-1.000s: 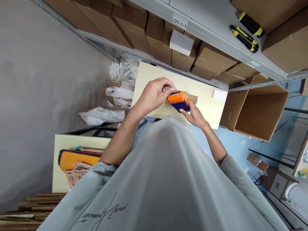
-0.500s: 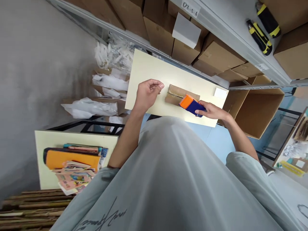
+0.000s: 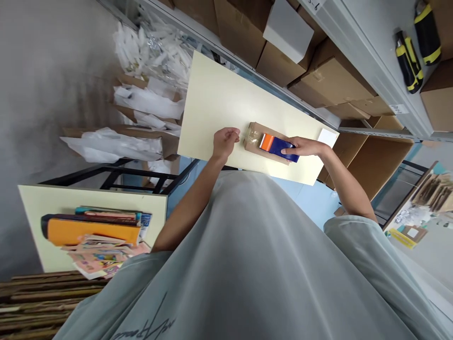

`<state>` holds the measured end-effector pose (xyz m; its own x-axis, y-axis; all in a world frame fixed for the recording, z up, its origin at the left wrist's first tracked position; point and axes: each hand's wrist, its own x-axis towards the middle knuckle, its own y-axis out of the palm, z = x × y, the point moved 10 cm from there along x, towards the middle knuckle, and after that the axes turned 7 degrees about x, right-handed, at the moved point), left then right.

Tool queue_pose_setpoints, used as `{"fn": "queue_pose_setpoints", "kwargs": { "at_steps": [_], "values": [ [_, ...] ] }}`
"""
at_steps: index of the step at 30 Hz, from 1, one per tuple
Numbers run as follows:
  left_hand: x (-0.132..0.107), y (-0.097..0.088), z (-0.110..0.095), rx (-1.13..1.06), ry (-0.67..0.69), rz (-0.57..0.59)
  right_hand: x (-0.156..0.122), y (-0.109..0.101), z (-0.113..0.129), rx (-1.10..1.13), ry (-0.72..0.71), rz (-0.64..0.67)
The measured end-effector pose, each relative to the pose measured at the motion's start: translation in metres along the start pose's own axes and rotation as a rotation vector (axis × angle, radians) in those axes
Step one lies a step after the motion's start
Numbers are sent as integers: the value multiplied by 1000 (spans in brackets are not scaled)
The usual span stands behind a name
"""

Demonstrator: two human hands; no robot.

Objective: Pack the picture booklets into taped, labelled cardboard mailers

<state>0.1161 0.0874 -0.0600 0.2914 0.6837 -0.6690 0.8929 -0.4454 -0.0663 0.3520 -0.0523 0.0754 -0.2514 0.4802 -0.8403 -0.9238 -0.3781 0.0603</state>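
Note:
My right hand (image 3: 300, 146) is closed around a dark blue and orange tape dispenser (image 3: 278, 146). Its toothed orange end points left, over the top of a small cardboard box (image 3: 262, 127). Shiny clear tape (image 3: 252, 136) shows on the left end of this box, which lies on a cream tabletop (image 3: 219, 108). Just left of the box, apart from it, is my left hand (image 3: 225, 143), its fingers curled in and pressed together. Whether anything is between those fingers is hidden.
Behind the tabletop, a shelf holds cardboard boxes (image 3: 283, 63); yellow-black cutters (image 3: 408, 63) lie higher up. A large open carton (image 3: 371, 160) stands at right. Boxes with white wrapping (image 3: 116, 146) are at left, above a side table (image 3: 31, 203) with books and papers.
The dispenser has levelled out and come to lie along the box top, its orange end shifting slightly left. My left hand has moved a little right and lower, its fingers curled tighter. The view has turned.

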Motion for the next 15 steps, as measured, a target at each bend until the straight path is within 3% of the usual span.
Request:
{"fn": "queue_pose_setpoints", "kwargs": {
  "at_steps": [6, 9, 12, 15],
  "values": [
    [6, 37, 28, 25, -182, 82, -1, 0, 6, -49, 9, -55],
    [0, 34, 32, 105, -227, 26, 1, 1, 3, -76, 33, -73],
    [-10, 23, 8, 251, -53, -41, 2, 1, -2, -103, 43, -89],
    [-25, 31, -18, 306, 140, 11, 1, 2, -3, -121, 32, -93]
  ]
}}
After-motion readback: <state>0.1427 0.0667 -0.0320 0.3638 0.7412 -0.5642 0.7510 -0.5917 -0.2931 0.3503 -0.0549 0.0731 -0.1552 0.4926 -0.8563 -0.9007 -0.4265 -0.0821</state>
